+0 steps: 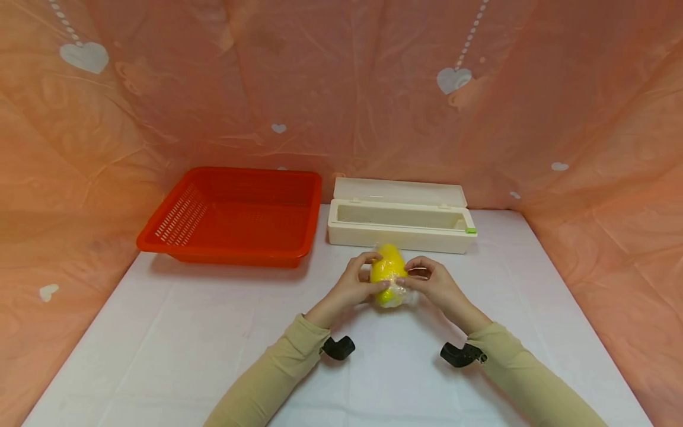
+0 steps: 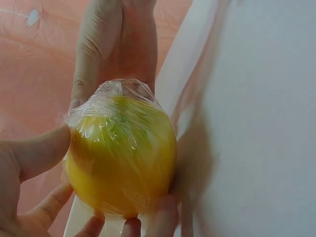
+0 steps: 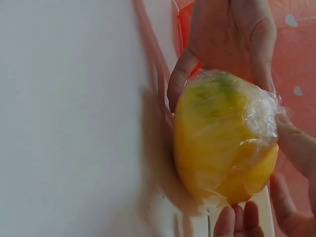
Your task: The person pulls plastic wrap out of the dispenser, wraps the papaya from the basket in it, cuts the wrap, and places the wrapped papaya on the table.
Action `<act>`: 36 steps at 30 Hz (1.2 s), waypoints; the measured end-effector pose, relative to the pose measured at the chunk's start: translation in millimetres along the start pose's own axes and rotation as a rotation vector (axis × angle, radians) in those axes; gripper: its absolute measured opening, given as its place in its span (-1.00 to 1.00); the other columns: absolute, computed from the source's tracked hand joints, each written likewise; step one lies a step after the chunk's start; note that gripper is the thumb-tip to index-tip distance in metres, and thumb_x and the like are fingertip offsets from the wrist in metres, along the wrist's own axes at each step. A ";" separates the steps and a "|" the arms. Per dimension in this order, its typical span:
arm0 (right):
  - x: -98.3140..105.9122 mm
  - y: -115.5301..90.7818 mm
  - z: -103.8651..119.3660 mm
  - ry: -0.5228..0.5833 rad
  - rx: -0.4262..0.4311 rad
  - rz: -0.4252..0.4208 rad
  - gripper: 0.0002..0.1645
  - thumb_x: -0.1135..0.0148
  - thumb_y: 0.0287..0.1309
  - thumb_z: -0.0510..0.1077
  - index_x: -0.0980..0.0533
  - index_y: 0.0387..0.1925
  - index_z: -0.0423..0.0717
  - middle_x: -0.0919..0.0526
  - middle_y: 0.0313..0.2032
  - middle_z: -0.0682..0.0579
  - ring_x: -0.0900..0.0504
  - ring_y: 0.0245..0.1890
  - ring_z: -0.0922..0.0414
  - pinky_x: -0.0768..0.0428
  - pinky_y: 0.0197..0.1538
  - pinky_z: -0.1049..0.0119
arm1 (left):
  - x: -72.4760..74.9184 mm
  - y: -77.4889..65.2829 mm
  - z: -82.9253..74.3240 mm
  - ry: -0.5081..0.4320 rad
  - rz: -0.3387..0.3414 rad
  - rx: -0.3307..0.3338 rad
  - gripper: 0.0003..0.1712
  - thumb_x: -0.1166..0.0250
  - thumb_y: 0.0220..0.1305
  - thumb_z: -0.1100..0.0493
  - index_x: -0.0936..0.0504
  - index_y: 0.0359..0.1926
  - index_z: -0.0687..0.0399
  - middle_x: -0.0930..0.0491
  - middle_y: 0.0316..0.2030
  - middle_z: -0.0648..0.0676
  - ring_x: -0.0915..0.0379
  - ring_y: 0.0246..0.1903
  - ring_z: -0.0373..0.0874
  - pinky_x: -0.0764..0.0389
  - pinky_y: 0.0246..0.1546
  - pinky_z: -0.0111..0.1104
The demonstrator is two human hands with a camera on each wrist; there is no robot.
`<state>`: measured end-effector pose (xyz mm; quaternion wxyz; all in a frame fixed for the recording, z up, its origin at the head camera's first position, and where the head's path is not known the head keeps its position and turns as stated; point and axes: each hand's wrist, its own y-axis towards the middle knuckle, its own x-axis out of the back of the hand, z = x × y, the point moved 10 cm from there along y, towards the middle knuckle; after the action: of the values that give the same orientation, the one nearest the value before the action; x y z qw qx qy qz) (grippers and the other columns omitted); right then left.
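A yellow fruit [image 1: 389, 265] with a green end, mango-like in shape, is wrapped in clear cling film [image 3: 261, 116]. Both hands hold it just over the white table, in front of the white box. My left hand [image 1: 353, 283] grips its left side, thumb on the near part and fingers bent around the far side. On the other side, my right hand [image 1: 434, 283] pinches the film and fruit between thumb and fingers. Gathered, crinkled film bunches near the thumbs. In the left wrist view the green end [image 2: 123, 121] shows through the film.
A red plastic basket [image 1: 256, 260] with slotted sides stands at the back left. Beside it, a long white box [image 1: 395, 239] has its lid [image 1: 400, 191] raised and a small green piece [image 1: 471, 230] at its right end. Pink curtains surround the table [image 1: 203, 356].
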<state>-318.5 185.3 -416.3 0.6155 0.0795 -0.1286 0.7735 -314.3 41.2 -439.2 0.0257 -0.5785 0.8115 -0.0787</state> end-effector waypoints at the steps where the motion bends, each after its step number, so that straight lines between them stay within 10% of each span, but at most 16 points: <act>1: -0.1 0.8 -1.9 0.009 -0.013 0.001 -0.42 -0.37 -0.13 -0.11 -0.34 -0.10 -0.28 -0.42 -0.09 -0.16 -0.46 -0.10 -0.03 -0.51 -0.13 0.30 | -0.2 0.2 1.5 -0.019 0.004 0.012 -0.41 -0.37 -0.03 0.09 -0.34 0.05 -0.23 -0.12 0.07 0.07 -0.39 -0.13 -0.02 -0.56 -0.32 -0.26; 8: -6.3 5.8 -14.8 0.073 -0.095 0.079 -0.18 -0.33 -0.07 -0.10 -0.13 0.19 -0.12 -0.21 0.14 -0.19 -0.28 0.11 -0.14 -0.32 0.10 0.04 | 0.3 2.2 4.0 -0.094 0.013 0.044 -0.45 -0.37 -0.03 0.11 -0.37 0.02 -0.20 -0.16 0.09 0.08 -0.39 -0.14 -0.02 -0.54 -0.30 -0.27; 36: -22.8 5.3 -20.9 0.116 -0.240 0.244 -0.06 -0.33 -0.08 -0.10 0.05 0.21 0.03 -0.01 0.20 -0.12 -0.06 0.19 -0.13 -0.08 0.21 -0.07 | -0.8 -0.4 4.2 -0.116 -0.032 0.090 -0.42 -0.39 -0.09 0.30 -0.34 -0.04 -0.12 -0.03 0.08 0.11 -0.36 -0.22 -0.01 -0.52 -0.31 -0.29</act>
<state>-317.6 169.1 -443.2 0.5287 -0.0553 -0.1930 0.8247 -313.1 41.4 -443.3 0.0975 -0.5934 0.7948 -0.0819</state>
